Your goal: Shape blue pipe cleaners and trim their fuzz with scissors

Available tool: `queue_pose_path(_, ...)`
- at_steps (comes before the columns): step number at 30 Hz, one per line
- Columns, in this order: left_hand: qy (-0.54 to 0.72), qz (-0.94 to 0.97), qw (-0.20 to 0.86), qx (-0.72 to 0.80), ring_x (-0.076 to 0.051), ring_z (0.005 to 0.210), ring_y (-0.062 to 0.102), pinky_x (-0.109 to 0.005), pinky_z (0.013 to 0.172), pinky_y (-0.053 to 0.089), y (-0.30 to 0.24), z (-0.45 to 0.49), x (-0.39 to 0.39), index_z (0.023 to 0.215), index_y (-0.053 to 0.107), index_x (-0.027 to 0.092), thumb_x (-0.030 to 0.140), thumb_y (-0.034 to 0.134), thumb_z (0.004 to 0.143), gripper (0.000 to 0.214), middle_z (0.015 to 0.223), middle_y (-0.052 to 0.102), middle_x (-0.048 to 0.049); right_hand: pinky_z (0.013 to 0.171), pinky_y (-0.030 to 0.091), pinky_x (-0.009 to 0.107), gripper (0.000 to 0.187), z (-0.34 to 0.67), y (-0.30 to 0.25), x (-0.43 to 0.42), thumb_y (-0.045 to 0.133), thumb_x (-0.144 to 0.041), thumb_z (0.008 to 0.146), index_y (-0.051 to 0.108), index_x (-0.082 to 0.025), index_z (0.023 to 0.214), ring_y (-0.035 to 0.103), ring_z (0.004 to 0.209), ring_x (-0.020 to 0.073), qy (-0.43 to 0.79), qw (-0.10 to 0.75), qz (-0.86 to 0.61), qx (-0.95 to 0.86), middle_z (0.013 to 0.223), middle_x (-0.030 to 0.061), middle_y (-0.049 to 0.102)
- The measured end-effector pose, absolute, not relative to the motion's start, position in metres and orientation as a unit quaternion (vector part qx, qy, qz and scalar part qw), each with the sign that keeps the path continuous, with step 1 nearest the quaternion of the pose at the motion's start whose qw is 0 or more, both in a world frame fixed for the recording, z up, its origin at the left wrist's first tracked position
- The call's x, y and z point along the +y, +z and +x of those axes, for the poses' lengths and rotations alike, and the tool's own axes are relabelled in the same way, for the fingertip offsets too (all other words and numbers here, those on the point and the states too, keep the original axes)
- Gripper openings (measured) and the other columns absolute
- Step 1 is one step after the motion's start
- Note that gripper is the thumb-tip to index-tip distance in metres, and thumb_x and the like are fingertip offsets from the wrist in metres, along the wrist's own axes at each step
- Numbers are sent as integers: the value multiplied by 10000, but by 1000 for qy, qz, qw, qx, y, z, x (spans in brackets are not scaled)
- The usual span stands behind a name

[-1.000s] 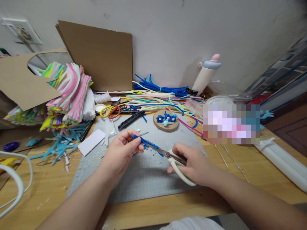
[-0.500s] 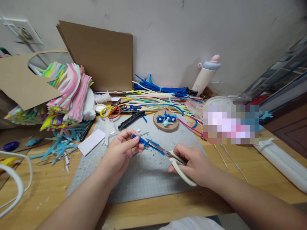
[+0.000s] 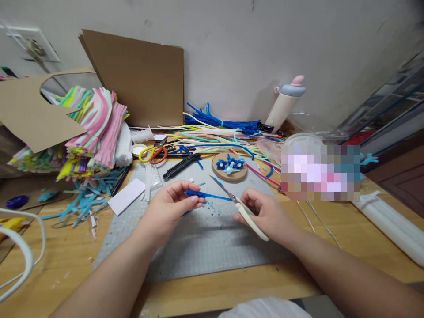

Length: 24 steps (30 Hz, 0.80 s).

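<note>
Between the thumb and fingers of my left hand (image 3: 174, 201) is a dark blue pipe cleaner (image 3: 212, 195), folded or bunched at the fingers, with a strand reaching right. My right hand (image 3: 265, 214) is closed round the white handles of a pair of scissors (image 3: 248, 216). The blades point up and left, above the strand, and look nearly closed. Small blue clippings (image 3: 213, 210) lie on the grey cutting mat (image 3: 212, 251) below. Beyond the hands, a round wooden disc (image 3: 228, 176) carries several blue pipe-cleaner flowers (image 3: 231, 164) with white centres.
Behind the mat lie a black utility knife (image 3: 182, 165), orange-and-yellow scissors (image 3: 154, 154) and loose coloured pipe cleaners (image 3: 212, 138). Pastel bundles (image 3: 96, 128) are heaped at left beside cardboard (image 3: 142, 79). A bottle (image 3: 285, 106) stands at the back right. White-wrapped material (image 3: 391, 227) lies right.
The scissors have swung upward and their blades have moved off the blue pipe cleaner toward the disc. My left hand has turned slightly, and the strand now lies flatter to the right.
</note>
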<state>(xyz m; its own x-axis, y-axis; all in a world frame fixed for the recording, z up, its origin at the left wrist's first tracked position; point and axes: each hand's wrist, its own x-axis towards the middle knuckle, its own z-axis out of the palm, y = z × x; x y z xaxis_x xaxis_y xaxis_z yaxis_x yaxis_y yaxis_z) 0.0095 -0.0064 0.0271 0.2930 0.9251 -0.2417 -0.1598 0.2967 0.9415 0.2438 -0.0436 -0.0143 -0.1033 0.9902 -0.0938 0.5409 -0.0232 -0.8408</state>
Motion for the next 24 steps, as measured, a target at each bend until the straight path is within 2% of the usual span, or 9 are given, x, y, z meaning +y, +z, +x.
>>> queue_pose_path(4, 404, 445, 658, 454, -123, 630, 647, -206, 609, 501, 29, 10, -6, 806, 633, 160, 256, 761, 628, 240, 685, 691, -24, 490, 300, 211, 365, 244, -14, -44, 711, -443, 653, 450, -202, 734, 410, 557, 98, 405, 301, -593, -628, 623, -61, 456)
queue_pose_path(10, 416, 524, 580, 464, -105, 536, 579, -198, 547, 461, 33, 8, -7, 824, 657, 173, 287, 692, 705, 170, 577, 625, 6, 470, 294, 206, 356, 244, -16, -41, 695, -450, 670, 444, -204, 724, 398, 525, 89, 396, 303, -596, -630, 596, -72, 431)
queue_pose_path(16, 383, 495, 619, 474, -150, 603, 633, -253, 608, 501, 35, 7, -6, 854, 680, 164, 272, 729, 653, 233, 661, 677, -34, 497, 325, 214, 354, 247, -13, -38, 701, -459, 643, 481, -195, 730, 432, 562, 103, 377, 281, -610, -638, 619, -55, 480)
queue_pose_path(24, 403, 535, 575, 470, -109, 528, 571, -214, 544, 453, 38, 6, -6, 777, 607, 176, 291, 660, 716, 141, 612, 647, -1, 490, 329, 220, 326, 246, -2, -38, 717, -428, 617, 593, -155, 745, 458, 546, 102, 515, 235, -594, -572, 619, -18, 541)
